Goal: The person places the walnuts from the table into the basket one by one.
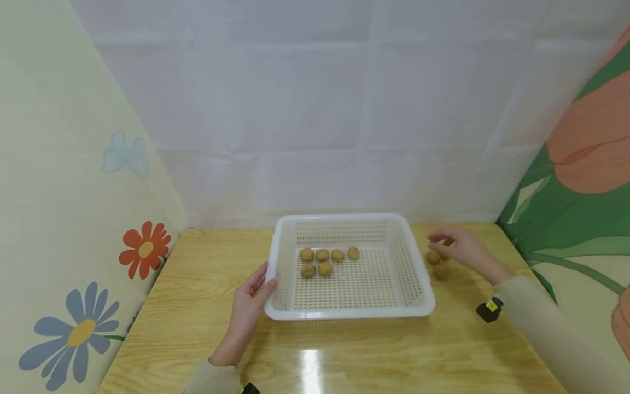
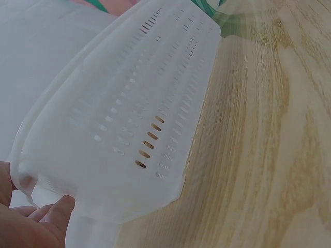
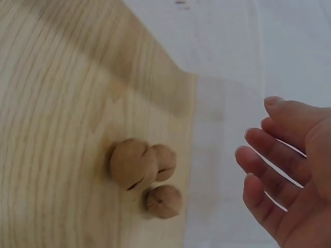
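With the clock laid over the white perforated plastic basket point(image 1: 349, 313) and 12 o'clock farthest from me, my left hand point(image 1: 250, 301) grips its rim close to 9 o'clock, thumb over the lip and fingers against the outside. My right hand point(image 1: 460, 247) is out past 3 o'clock, fingers loosely bent with nothing between them, near three loose walnuts point(image 3: 133, 164) on the wood-grain table point(image 1: 472, 350). Two of those overlap in the right wrist view, so I can't tell whether they touch; the third sits just beside them. Six walnuts in the basket point(image 1: 322, 255) lie on its floor from about 9 round to 12 o'clock, a row of four with a row of two on my side. I judge each walnut light and hard, with a dry, slightly rough shell that should grip well enough, though anything so round will roll if I nudge it off-centre. Dark slits show in a couple of the loose shells, so I'd expect a hard squeeze there to split them; thumb and two fingertips around the widest part, clear of the slits, looks the surest hold. The basket seems light and a little springy in its walls, so its thick rim is the right place for my steadying grip.
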Demonstrator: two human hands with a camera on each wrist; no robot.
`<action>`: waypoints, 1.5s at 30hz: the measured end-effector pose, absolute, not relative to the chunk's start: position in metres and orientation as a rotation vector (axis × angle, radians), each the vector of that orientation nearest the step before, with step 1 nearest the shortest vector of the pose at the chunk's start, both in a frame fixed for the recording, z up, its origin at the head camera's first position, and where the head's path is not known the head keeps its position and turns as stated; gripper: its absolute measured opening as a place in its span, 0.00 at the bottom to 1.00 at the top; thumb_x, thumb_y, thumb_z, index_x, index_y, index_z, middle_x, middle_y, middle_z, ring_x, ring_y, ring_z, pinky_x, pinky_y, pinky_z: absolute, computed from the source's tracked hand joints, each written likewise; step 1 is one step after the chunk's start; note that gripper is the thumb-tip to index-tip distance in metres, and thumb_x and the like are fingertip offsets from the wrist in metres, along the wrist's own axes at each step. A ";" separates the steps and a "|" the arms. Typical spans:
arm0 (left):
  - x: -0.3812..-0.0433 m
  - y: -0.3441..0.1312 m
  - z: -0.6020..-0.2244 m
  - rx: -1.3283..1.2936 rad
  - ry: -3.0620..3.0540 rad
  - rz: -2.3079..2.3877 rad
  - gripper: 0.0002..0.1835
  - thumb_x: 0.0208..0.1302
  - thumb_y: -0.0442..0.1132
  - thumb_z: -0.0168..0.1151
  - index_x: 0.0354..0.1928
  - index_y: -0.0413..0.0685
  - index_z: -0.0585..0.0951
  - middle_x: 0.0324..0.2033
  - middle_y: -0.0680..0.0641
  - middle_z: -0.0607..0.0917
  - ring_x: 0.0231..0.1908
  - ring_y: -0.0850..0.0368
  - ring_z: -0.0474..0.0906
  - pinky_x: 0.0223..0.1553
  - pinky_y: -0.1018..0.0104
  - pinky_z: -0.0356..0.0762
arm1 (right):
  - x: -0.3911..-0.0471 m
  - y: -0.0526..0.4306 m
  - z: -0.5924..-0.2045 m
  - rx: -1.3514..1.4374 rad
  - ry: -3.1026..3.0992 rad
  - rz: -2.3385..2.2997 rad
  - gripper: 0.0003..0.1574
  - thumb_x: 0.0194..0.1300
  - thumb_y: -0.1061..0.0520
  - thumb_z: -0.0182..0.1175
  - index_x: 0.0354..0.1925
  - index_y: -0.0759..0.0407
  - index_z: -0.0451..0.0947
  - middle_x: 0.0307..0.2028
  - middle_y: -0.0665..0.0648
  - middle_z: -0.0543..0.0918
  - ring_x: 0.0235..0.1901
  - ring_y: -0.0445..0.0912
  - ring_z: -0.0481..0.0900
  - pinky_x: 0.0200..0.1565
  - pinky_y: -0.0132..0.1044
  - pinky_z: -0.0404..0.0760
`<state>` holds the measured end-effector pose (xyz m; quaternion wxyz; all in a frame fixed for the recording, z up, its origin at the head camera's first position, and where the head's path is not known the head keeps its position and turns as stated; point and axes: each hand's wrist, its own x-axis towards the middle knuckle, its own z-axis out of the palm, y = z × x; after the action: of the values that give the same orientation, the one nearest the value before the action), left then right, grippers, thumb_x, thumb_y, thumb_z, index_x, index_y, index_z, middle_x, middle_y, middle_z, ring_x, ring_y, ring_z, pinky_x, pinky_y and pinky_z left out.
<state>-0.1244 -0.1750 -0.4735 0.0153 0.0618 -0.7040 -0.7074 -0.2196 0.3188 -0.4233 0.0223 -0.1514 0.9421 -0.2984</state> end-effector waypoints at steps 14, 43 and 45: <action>-0.124 -0.174 -0.473 0.205 -2.190 -2.202 0.31 0.76 0.35 0.62 0.76 0.39 0.67 0.70 0.35 0.74 0.65 0.50 0.77 0.56 0.69 0.82 | -0.219 0.348 -0.461 -0.314 3.027 -0.943 0.26 0.77 0.52 0.63 0.60 0.72 0.78 0.53 0.72 0.84 0.45 0.60 0.83 0.45 0.53 0.84; -0.123 -0.175 -0.474 0.175 -2.186 -2.213 0.30 0.76 0.35 0.61 0.77 0.39 0.67 0.71 0.35 0.73 0.68 0.43 0.73 0.59 0.66 0.80 | -0.225 0.357 -0.497 -0.058 2.987 -0.948 0.41 0.79 0.37 0.54 0.66 0.72 0.72 0.57 0.77 0.81 0.56 0.70 0.79 0.55 0.66 0.80; -0.124 -0.175 -0.474 0.176 -2.185 -2.211 0.30 0.76 0.34 0.61 0.76 0.39 0.67 0.71 0.35 0.73 0.68 0.43 0.73 0.59 0.66 0.80 | -0.225 0.357 -0.498 -0.046 2.973 -0.958 0.42 0.79 0.37 0.54 0.66 0.73 0.72 0.57 0.77 0.80 0.56 0.70 0.79 0.55 0.65 0.81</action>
<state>-0.1238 -0.1748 -0.4741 0.0139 0.0565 -0.7017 -0.7101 -0.2249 0.3568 -0.4977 0.0090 -0.0146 0.9517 -0.3066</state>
